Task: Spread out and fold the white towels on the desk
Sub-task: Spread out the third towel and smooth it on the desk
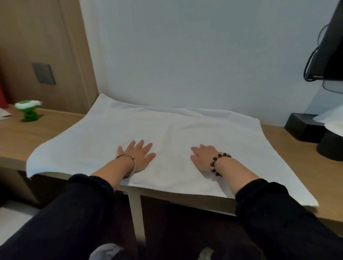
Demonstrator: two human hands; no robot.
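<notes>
Both hands, left hand point(138, 155) and right hand point(203, 158), press flat with fingers released on the soft, limp towel point(166, 129); best pinched at its corners.

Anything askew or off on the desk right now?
Minor only: the white towel lies flat under both open hands, left hand and right hand, but its near corners overhang the desk edge. Nothing spilled or damaged.

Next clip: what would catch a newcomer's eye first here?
A big white towel lies spread over the wooden desk, against the wall. Both hands press flat on its near half: the left hand and the right hand. A small green toy stands far left.
</notes>
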